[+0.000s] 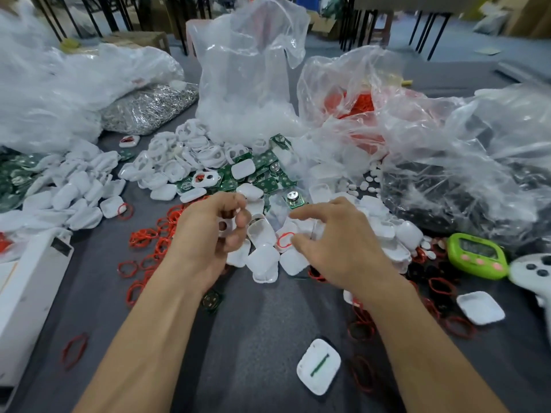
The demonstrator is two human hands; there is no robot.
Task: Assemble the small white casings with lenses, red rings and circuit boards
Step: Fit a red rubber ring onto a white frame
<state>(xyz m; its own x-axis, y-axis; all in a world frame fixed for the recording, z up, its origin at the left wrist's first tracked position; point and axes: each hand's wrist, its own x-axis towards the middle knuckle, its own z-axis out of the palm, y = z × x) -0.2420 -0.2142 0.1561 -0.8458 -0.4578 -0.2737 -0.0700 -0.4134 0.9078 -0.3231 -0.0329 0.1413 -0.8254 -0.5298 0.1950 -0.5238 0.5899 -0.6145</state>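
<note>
Both forearms reach in from the bottom edge, hands meeting over the heap of white casings [264, 259] at the middle of the grey table [253, 329]. Left hand [213, 234] is back-up and tilted inward, fingers curled tight round a small white casing piece [223, 225], one round hole showing between the fingers. Right hand [334, 242] is palm-down and unclenched, gripping nothing: fingers spread and bent, index stretched out over the heap, thumb tip just beside a red ring [285, 239] that lies on a casing in the heap; cannot tell whether it touches. Green circuit boards [268, 178] lie scattered behind the heap, one with a round metal part [293, 198] just ahead of the right index. Loose red rings [149, 238] are strewn left of the left wrist. Small white lens discs [368, 180] lie right of the boards. Clear plastic bags [247, 70] stand behind. A green timer [477, 255] sits at the far right, and a lone casing with a green strip [318, 366] lies near, between the forearms.
</note>
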